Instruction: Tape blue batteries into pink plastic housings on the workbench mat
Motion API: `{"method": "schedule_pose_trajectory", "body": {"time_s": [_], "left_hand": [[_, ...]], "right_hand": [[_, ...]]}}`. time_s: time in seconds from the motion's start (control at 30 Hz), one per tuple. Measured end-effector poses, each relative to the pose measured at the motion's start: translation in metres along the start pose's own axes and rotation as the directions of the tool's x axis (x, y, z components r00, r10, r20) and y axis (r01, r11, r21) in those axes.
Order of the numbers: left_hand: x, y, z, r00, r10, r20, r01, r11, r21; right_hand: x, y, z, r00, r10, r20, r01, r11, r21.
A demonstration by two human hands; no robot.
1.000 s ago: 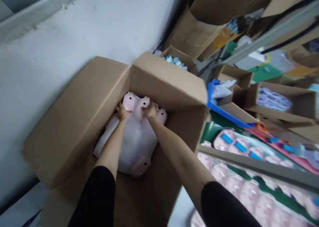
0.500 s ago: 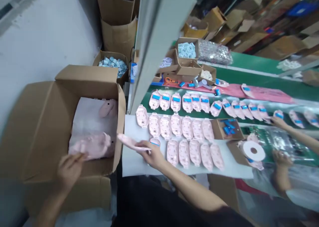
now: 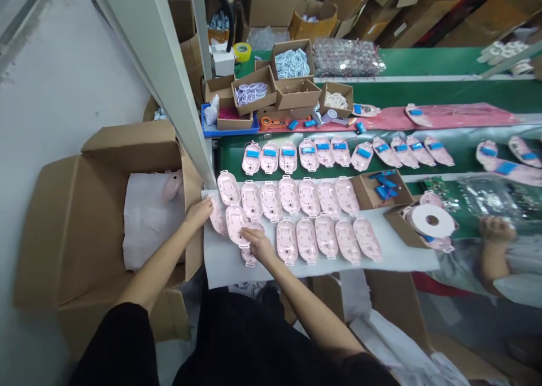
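At the left end of the white sheet (image 3: 406,259), my left hand (image 3: 199,212) is closed on the edge of a pink plastic shell (image 3: 217,215). My right hand (image 3: 257,244) pinches the lower end of another pink shell (image 3: 237,226), hollow side up. That second shell partly covers a further pink shell (image 3: 249,255) lying beneath it. Rows of similar pink shells (image 3: 307,197) lie on the sheet beside my hands. Behind them, a row of pink shells with blue batteries (image 3: 309,154) rests on the green bench.
A large open carton (image 3: 192,245) with white liner and a pink piece stands left. A grey post (image 3: 169,81) rises between carton and bench. Small boxes of rings (image 3: 254,94) sit behind. To the right are a box of blue batteries (image 3: 359,191), a white roll (image 3: 432,220) and another person's hand (image 3: 497,229).
My left hand has come out of the carton with a pink shell and moved right to the sheet. My right hand has lowered its shell over the sheet. The view has shifted.
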State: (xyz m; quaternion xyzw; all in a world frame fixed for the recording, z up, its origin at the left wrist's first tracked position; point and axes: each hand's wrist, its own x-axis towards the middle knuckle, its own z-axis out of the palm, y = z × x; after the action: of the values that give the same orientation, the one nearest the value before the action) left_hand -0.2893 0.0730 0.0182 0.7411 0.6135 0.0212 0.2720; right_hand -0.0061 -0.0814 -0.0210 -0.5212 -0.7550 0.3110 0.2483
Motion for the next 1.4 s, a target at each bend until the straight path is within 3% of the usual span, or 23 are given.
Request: {"method": "schedule_pose_trajectory", "body": {"time_s": [0.1,0.23,0.4,0.57,0.63,0.73,0.87,1.0,1.07,1.2,1.3,1.4], "left_hand": [[0.016,-0.010,0.002,0.995,0.099,0.032,-0.100,0.994,0.034],[0.011,-0.010,0.006,0.989,0.144,0.017,-0.145,0.987,0.070],[0.002,0.033,0.041,0.983,0.184,-0.021,-0.182,0.980,0.080],[0.006,0.064,0.077,0.989,0.149,-0.024,-0.148,0.988,0.037],[-0.008,0.068,0.084,0.992,0.129,-0.015,-0.129,0.992,0.007],[-0.050,0.081,0.102,0.997,0.071,-0.028,-0.072,0.996,-0.044],[-0.108,0.118,0.150,0.998,-0.065,-0.016,0.063,0.989,-0.137],[-0.134,0.136,0.189,0.977,-0.214,0.014,0.211,0.947,-0.243],[-0.144,0.132,0.192,0.969,-0.247,0.021,0.242,0.925,-0.292],[-0.186,0.108,0.177,0.959,-0.284,0.016,0.269,0.886,-0.378],[-0.226,0.092,0.168,0.941,-0.338,-0.005,0.304,0.851,-0.429],[-0.251,0.082,0.166,0.920,-0.392,-0.027,0.333,0.814,-0.476]], "right_hand": [[-0.009,-0.002,0.010,1.000,-0.001,0.018,0.001,1.000,0.003],[-0.065,-0.003,0.006,0.998,-0.018,-0.057,0.020,0.999,0.025],[-0.146,-0.009,-0.011,0.992,-0.017,-0.126,0.025,0.998,0.062],[-0.190,-0.016,-0.025,0.993,0.025,-0.118,-0.018,0.998,0.059],[-0.202,-0.016,-0.029,0.990,0.060,-0.131,-0.053,0.997,0.060],[-0.216,-0.011,-0.031,0.978,0.125,-0.168,-0.117,0.991,0.058],[-0.214,0.009,-0.035,0.964,0.173,-0.201,-0.173,0.985,0.015],[-0.176,0.039,-0.048,0.982,0.171,-0.074,-0.176,0.982,-0.061],[-0.151,0.051,-0.054,0.986,0.165,0.007,-0.164,0.982,-0.099],[-0.114,0.055,-0.055,0.970,0.209,0.127,-0.185,0.967,-0.175],[-0.109,0.048,-0.050,0.946,0.294,0.134,-0.252,0.932,-0.261],[-0.120,0.037,-0.044,0.931,0.352,0.100,-0.312,0.906,-0.286]]}}
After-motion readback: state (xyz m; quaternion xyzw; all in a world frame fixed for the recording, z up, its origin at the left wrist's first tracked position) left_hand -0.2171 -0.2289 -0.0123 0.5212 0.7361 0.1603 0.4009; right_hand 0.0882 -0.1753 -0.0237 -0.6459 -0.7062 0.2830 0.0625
